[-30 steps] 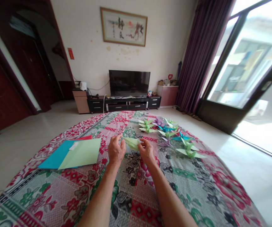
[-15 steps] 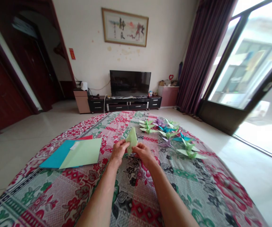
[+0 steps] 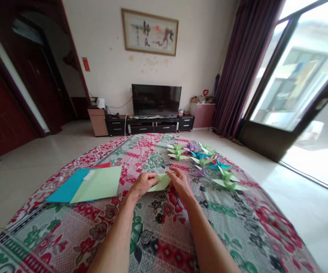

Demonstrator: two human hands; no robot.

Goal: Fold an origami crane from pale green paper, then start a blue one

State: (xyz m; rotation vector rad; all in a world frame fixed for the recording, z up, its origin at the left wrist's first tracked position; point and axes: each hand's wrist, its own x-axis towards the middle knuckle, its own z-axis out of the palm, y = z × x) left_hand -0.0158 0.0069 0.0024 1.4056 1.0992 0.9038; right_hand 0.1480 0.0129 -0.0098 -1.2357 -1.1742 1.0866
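Note:
A folded piece of light green paper (image 3: 161, 182) lies on the flowered cloth (image 3: 164, 227) in front of me. My left hand (image 3: 143, 184) rests on its left end with fingers pressed down on it. From the other side, my right hand (image 3: 180, 182) pinches its upper right edge with fingers together. Just beyond my right hand sit several folded paper cranes (image 3: 206, 163) in green, purple and teal.
A stack of flat coloured sheets (image 3: 88, 183), green on top of blue and red, lies to the left of my hands. A television (image 3: 156, 99) on a low dark cabinet stands against the far wall. Curtains and a glass door fill the right side.
One second ago I held the green paper flat above the cloth, then stood it upright between both hands. Now it is down flat on the cloth under my fingers.

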